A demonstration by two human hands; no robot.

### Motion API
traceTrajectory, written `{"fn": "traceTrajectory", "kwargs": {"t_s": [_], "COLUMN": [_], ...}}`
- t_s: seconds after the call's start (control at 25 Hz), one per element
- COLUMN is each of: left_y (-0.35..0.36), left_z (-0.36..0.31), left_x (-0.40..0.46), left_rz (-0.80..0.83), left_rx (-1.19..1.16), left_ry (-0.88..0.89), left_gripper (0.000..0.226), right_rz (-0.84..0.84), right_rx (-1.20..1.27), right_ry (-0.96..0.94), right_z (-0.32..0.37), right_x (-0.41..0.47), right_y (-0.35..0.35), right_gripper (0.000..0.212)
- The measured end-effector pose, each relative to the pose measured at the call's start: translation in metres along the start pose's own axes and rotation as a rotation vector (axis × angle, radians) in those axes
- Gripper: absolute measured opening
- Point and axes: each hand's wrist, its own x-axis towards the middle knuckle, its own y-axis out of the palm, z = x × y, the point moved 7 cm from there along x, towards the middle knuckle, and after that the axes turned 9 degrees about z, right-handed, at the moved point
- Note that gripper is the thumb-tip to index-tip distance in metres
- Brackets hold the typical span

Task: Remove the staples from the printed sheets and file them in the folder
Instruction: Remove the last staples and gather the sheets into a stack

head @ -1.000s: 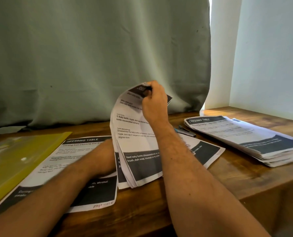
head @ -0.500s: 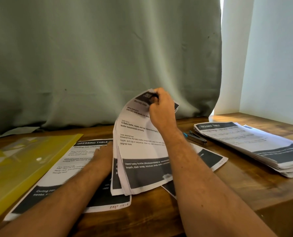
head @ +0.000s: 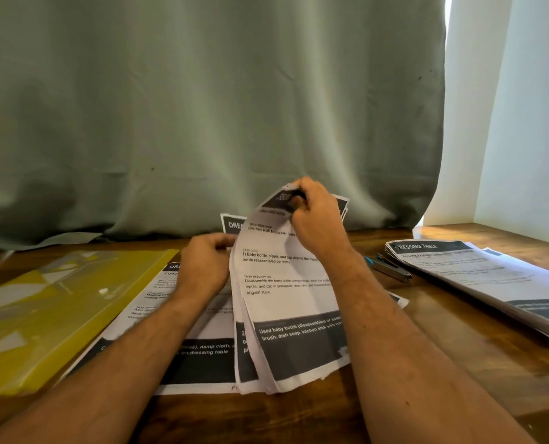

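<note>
Right hand [head: 319,219] pinches top corner of curled sheets [head: 286,302] on bench [head: 427,322]; left hand [head: 204,267], left of sheets, grips their rear pages; folder [head: 42,315] farther left.

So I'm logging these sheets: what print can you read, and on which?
"1) Baby bottle, nipple, and cap cleaned": raised sheet.
"Used baby bottle", "brush, dish soap, kitchen sink": its dark band.
"DRESSING TABLE": right stack.
"damp cloth", "dressing table": flat sheet.
Other print: too blurred.
</note>
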Motion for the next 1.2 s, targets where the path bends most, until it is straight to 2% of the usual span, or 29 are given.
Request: {"fn": "traceTrajectory", "kwargs": {"t_s": [0.08, 0.2, 0.48, 0.68, 0.84, 1.08, 1.2], "left_y": [-0.012, -0.018, -0.038, -0.031, -0.031, -0.035, -0.037], "left_z": [0.004, 0.005, -0.012, -0.023, -0.027, -0.027, -0.028], "left_x": [0.004, 0.005, 0.001, -0.003, -0.005, -0.006, -0.006], "left_rz": [-0.058, -0.067, -0.162, -0.06, -0.074, -0.111, -0.098], "left_rx": [-0.225, -0.299, -0.409, -0.444, -0.439, -0.526, -0.608], "left_ry": [-0.014, -0.003, 0.088, 0.164, 0.222, 0.196, 0.21], "left_gripper": [0.031, 0.044, 0.061, 0.05, 0.041, 0.041, 0.028], "right_rz": [0.089, 0.16, 0.071, 0.056, 0.023, 0.045, 0.036], "right_rx": [-0.046, -0.097, -0.071, -0.103, -0.093, -0.064, -0.071], "right_ry": [-0.036, -0.09, -0.193, -0.193, -0.202, -0.213, -0.21], "right_z": [0.005, 0.016, 0.039, 0.039, 0.04, 0.041, 0.039], "right_x": [-0.001, -0.005, -0.013, -0.014, -0.013, -0.012, -0.011], "right_y": [0.013, 0.031, 0.033, 0.035, 0.034, 0.037, 0.036], "right_gripper": [0.018, 0.019, 0.019, 0.02, 0.02, 0.016, 0.016]}}
